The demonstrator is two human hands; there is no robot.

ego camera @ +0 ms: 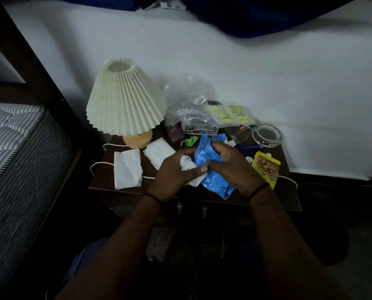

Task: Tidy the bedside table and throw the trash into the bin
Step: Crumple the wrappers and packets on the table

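Observation:
The dark wooden bedside table [107, 182] is strewn with litter. Over its front middle, my left hand [176, 172] grips a crumpled white tissue [187, 164]. My right hand [230, 165] holds a blue plastic wrapper [204, 152] that touches the tissue. Two more white tissues lie to the left, one [126, 168] near the front edge and one [159, 151] beside the lamp base. A yellow food packet [266, 167] lies right of my right hand. A green scrap [190, 140] sits behind the wrapper. No bin is in view.
A pleated cream lamp [124, 100] stands at the table's left. A clear plastic bag [187, 100], yellow-green sachets [230, 114], a glass tumbler [241, 133] and a glass ashtray [267, 135] crowd the back. The lamp's white cord [98, 164] trails off the left edge. A mattress [12, 144] is left.

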